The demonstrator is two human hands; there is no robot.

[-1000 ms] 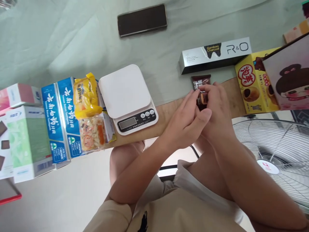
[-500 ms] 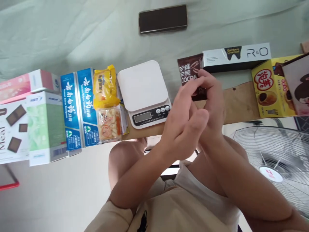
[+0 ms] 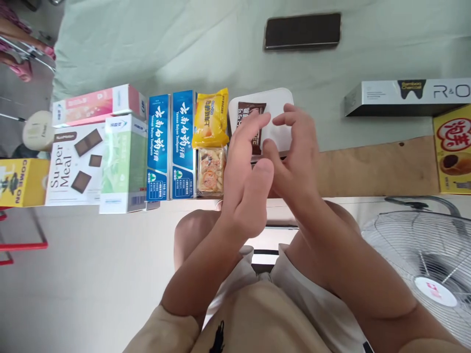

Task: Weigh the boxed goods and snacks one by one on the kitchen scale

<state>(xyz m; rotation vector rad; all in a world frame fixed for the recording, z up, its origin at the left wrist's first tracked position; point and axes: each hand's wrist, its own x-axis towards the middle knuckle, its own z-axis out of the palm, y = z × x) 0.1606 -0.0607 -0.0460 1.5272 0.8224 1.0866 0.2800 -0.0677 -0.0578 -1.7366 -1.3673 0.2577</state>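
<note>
A brown cocoa packet [image 3: 256,140] lies on the white plate of a kitchen scale [image 3: 279,98]. My left hand [image 3: 246,184] reaches over the packet's left part, its fingers stretched out. Over the right side of the plate is my right hand [image 3: 296,157], fingers apart and slightly bent. Neither hand grips anything; whether a fingertip touches the packet I cannot tell. The hands hide the scale's display and buttons. Just left of the scale sit a yellow cake packet [image 3: 211,119] and a clear snack packet [image 3: 211,171].
Two blue toothpaste boxes [image 3: 159,147] stand further left, beside a green-white box [image 3: 123,162], a pink box [image 3: 90,105] and a Super Meal box [image 3: 75,166]. A black phone [image 3: 302,32] lies behind. To the right are a silver box [image 3: 408,95], a yellow box [image 3: 454,147] and a fan [image 3: 423,255].
The cocoa packet has gone from right of the scale onto its plate. My hands have moved left with it and spread apart. The view has shifted, showing more on the left.
</note>
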